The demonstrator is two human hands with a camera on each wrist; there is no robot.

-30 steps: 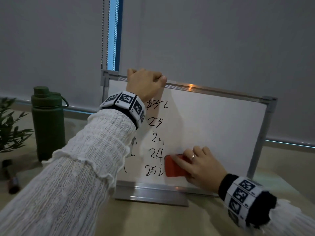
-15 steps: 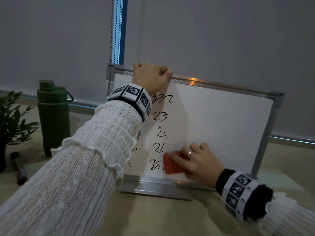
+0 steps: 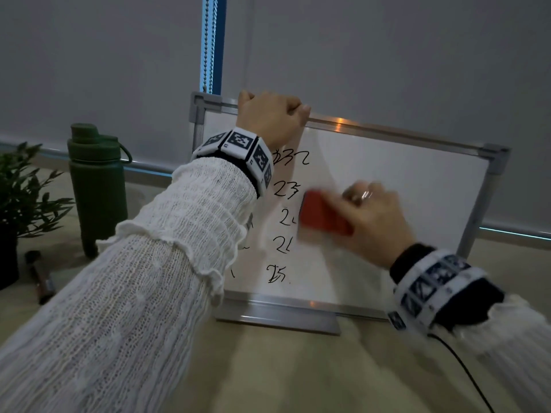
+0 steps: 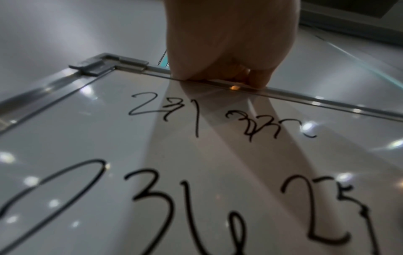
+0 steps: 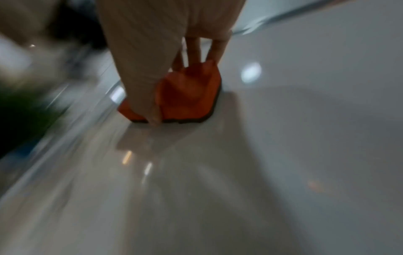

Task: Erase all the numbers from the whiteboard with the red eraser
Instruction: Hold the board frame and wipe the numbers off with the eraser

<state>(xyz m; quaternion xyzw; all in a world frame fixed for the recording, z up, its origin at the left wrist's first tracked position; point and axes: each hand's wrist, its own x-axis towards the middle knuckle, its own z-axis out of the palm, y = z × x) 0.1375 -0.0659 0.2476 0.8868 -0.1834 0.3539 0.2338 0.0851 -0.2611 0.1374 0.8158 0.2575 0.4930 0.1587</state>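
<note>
A small whiteboard [image 3: 402, 189] with a metal frame stands upright on the table. My left hand [image 3: 272, 114] grips its top edge near the left corner; the left wrist view shows the same hand [image 4: 229, 51] curled over the frame. Black handwritten numbers [image 3: 286, 217] run down the board's left half, partly hidden by my left sleeve. My right hand [image 3: 369, 216] holds the red eraser [image 3: 323, 216] flat against the board, just right of the number column at mid height. In the blurred right wrist view, thumb and fingers pinch the red eraser [image 5: 187, 96].
A dark green bottle [image 3: 97, 186] stands left of the board, with a potted plant [image 3: 21, 201] at the far left and a dark marker [image 3: 41, 278] lying on the table in front. A black cable [image 3: 465, 371] runs from my right wrist.
My right hand has swept the eraser upward from the board's bottom to mid height. The right-hand digits of the lower numbers are wiped away. The left hand has kept its hold.
</note>
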